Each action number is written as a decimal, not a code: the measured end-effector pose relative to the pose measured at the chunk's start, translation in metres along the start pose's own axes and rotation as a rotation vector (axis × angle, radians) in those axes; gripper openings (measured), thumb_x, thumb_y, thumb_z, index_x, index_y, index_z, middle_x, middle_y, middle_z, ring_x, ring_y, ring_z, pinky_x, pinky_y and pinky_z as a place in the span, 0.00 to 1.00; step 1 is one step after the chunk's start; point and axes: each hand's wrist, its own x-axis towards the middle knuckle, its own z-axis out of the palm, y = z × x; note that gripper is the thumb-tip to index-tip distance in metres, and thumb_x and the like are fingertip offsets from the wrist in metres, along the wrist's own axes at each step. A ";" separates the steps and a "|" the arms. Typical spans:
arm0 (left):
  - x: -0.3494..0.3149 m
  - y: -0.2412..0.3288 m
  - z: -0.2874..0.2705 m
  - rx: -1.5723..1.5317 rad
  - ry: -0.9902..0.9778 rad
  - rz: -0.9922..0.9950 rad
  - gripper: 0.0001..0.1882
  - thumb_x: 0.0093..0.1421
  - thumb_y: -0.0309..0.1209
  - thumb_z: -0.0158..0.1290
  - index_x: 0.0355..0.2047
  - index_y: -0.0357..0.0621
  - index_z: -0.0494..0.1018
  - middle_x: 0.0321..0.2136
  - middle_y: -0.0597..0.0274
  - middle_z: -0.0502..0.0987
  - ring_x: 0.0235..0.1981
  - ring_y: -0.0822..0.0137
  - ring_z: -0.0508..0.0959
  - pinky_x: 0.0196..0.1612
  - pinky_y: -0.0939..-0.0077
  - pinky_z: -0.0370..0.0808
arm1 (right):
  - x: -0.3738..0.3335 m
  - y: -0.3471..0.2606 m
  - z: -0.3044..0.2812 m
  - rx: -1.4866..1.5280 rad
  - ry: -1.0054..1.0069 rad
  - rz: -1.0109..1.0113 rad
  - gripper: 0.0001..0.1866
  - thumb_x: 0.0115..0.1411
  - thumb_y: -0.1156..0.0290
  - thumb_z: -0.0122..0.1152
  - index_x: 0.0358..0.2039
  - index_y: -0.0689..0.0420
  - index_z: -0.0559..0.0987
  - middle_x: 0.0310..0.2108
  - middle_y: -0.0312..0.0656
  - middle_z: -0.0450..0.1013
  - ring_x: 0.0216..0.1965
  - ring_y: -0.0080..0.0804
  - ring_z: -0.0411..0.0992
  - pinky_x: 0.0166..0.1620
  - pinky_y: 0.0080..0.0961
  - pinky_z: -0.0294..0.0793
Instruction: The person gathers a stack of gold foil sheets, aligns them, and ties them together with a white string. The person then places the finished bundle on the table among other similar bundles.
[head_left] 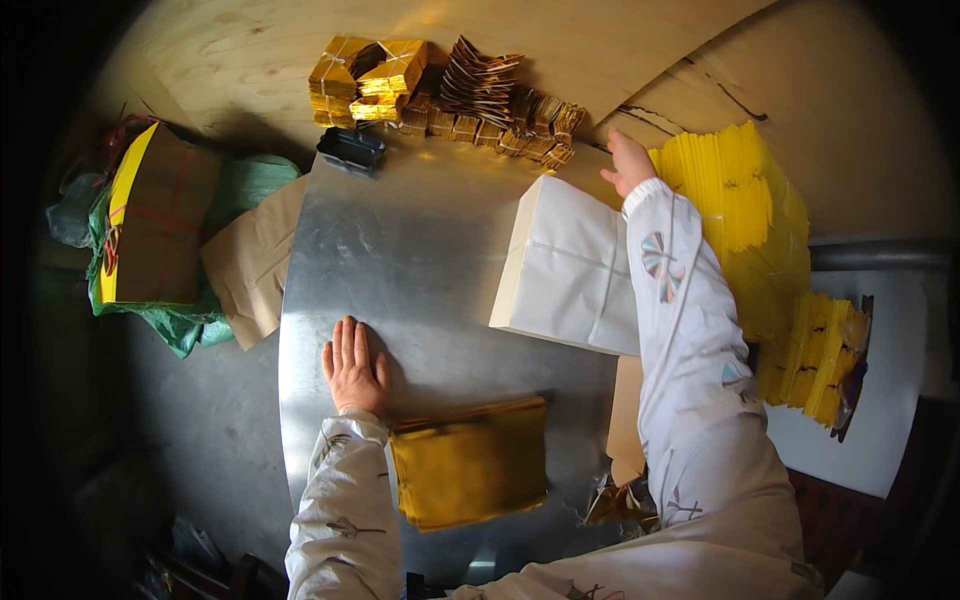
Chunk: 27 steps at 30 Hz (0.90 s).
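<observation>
My left hand (355,372) lies flat on the grey metal tabletop (400,250), fingers stretched out and holding nothing. Just beside its wrist is a stack of gold paper sheets (470,465). My right arm reaches far forward over a white wrapped block of paper (575,265), tied with string. The right hand (630,165) is beyond that block, with thumb and fingers apart and nothing visible in them. To its right stands a tall stack of folded yellow paper (725,190); to its left are tied bundles of folded gold paper (500,125).
More gold bundles (395,75) and a small black tray (350,150) sit at the table's far edge. Left of the table, a tied paper stack (165,220) rests on green plastic (170,325). Smaller yellow bundles (820,355) lie at the right, near a dark pipe (880,255).
</observation>
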 end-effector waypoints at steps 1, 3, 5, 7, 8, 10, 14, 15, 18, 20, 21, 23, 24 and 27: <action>0.000 0.000 0.000 -0.007 0.010 0.002 0.31 0.57 0.38 0.45 0.60 0.41 0.56 0.63 0.57 0.53 0.66 0.58 0.49 0.65 0.59 0.41 | -0.012 -0.002 -0.010 -0.032 -0.029 -0.063 0.30 0.63 0.56 0.45 0.62 0.55 0.56 0.63 0.42 0.51 0.64 0.35 0.47 0.58 0.48 0.58; -0.001 0.000 0.000 -0.001 0.021 0.006 0.31 0.57 0.38 0.45 0.60 0.41 0.56 0.63 0.58 0.54 0.66 0.59 0.50 0.65 0.59 0.42 | -0.036 0.000 -0.028 -0.141 -0.016 -0.152 0.26 0.63 0.56 0.45 0.58 0.56 0.63 0.60 0.40 0.58 0.60 0.32 0.54 0.54 0.42 0.64; -0.001 -0.001 0.001 -0.030 0.044 0.014 0.31 0.57 0.38 0.45 0.60 0.41 0.57 0.63 0.58 0.54 0.65 0.59 0.50 0.65 0.58 0.42 | -0.057 0.002 -0.047 -0.192 0.020 -0.146 0.26 0.62 0.56 0.46 0.57 0.58 0.64 0.58 0.41 0.60 0.59 0.32 0.56 0.52 0.39 0.65; -0.001 -0.002 0.001 -0.004 0.030 0.011 0.31 0.57 0.38 0.45 0.60 0.41 0.57 0.63 0.57 0.54 0.65 0.59 0.50 0.65 0.59 0.43 | -0.084 0.014 -0.064 -0.233 0.033 -0.187 0.25 0.62 0.57 0.47 0.55 0.59 0.66 0.55 0.41 0.63 0.56 0.31 0.60 0.51 0.34 0.67; -0.001 -0.003 0.002 -0.022 0.048 0.022 0.31 0.57 0.38 0.45 0.60 0.41 0.57 0.63 0.57 0.54 0.65 0.59 0.50 0.65 0.59 0.43 | -0.098 0.020 -0.071 -0.248 0.037 -0.237 0.24 0.62 0.57 0.48 0.54 0.60 0.67 0.54 0.40 0.65 0.54 0.31 0.62 0.50 0.31 0.67; -0.001 -0.003 0.002 -0.015 0.034 0.022 0.31 0.57 0.39 0.45 0.60 0.41 0.57 0.63 0.57 0.54 0.65 0.59 0.50 0.65 0.59 0.43 | -0.137 0.038 -0.079 -0.301 0.077 -0.294 0.22 0.64 0.61 0.47 0.53 0.61 0.68 0.51 0.40 0.67 0.50 0.29 0.65 0.49 0.26 0.68; -0.001 -0.002 0.001 -0.005 0.090 0.042 0.30 0.57 0.40 0.45 0.59 0.41 0.58 0.63 0.56 0.55 0.65 0.58 0.51 0.65 0.59 0.44 | -0.255 0.096 -0.073 -0.091 -0.097 -0.465 0.16 0.62 0.71 0.52 0.50 0.61 0.72 0.37 0.35 0.73 0.30 0.14 0.66 0.35 0.12 0.68; -0.001 -0.002 0.002 -0.002 0.098 0.048 0.30 0.57 0.40 0.45 0.59 0.41 0.58 0.62 0.56 0.56 0.65 0.58 0.52 0.65 0.59 0.44 | -0.288 0.114 -0.067 -0.072 -0.150 -0.462 0.16 0.61 0.72 0.53 0.50 0.60 0.71 0.35 0.34 0.71 0.28 0.13 0.64 0.33 0.11 0.66; 0.000 -0.007 0.012 0.017 0.202 0.097 0.29 0.57 0.40 0.46 0.58 0.41 0.60 0.61 0.54 0.59 0.63 0.58 0.55 0.64 0.59 0.47 | -0.352 0.149 -0.061 -0.119 -0.302 -0.488 0.19 0.60 0.75 0.55 0.53 0.60 0.69 0.30 0.30 0.68 0.25 0.12 0.61 0.29 0.10 0.63; 0.000 -0.018 0.025 0.016 0.317 0.183 0.29 0.57 0.41 0.46 0.57 0.41 0.62 0.59 0.53 0.61 0.63 0.57 0.57 0.63 0.57 0.49 | -0.378 0.158 -0.078 -0.147 -0.364 -0.303 0.21 0.61 0.74 0.53 0.55 0.61 0.67 0.43 0.37 0.68 0.29 0.14 0.64 0.35 0.13 0.68; 0.001 -0.024 0.032 -0.001 0.293 0.155 0.29 0.57 0.42 0.47 0.56 0.41 0.62 0.59 0.53 0.62 0.62 0.56 0.58 0.63 0.58 0.50 | -0.390 0.161 -0.087 -0.005 -0.364 -0.339 0.22 0.62 0.73 0.52 0.56 0.62 0.65 0.51 0.41 0.67 0.34 0.16 0.67 0.40 0.15 0.71; 0.007 -0.038 0.038 -0.103 0.254 0.187 0.29 0.58 0.43 0.47 0.56 0.40 0.62 0.57 0.51 0.63 0.60 0.55 0.60 0.62 0.62 0.53 | -0.405 0.156 -0.115 0.177 -0.379 -0.457 0.22 0.64 0.68 0.48 0.56 0.62 0.64 0.56 0.45 0.63 0.44 0.22 0.67 0.45 0.23 0.72; 0.011 -0.041 0.035 -0.212 0.192 0.206 0.28 0.59 0.43 0.47 0.56 0.40 0.63 0.56 0.50 0.64 0.59 0.56 0.62 0.61 0.65 0.55 | -0.413 0.151 -0.135 0.209 -0.393 -0.562 0.22 0.65 0.64 0.45 0.56 0.63 0.64 0.57 0.47 0.61 0.50 0.27 0.66 0.48 0.28 0.72; 0.007 -0.032 0.001 -0.940 0.245 0.055 0.29 0.62 0.49 0.42 0.56 0.43 0.63 0.56 0.52 0.65 0.57 0.60 0.65 0.58 0.69 0.59 | -0.444 0.144 -0.180 0.559 -0.419 -0.713 0.25 0.66 0.58 0.38 0.57 0.63 0.62 0.58 0.51 0.59 0.56 0.36 0.62 0.49 0.37 0.71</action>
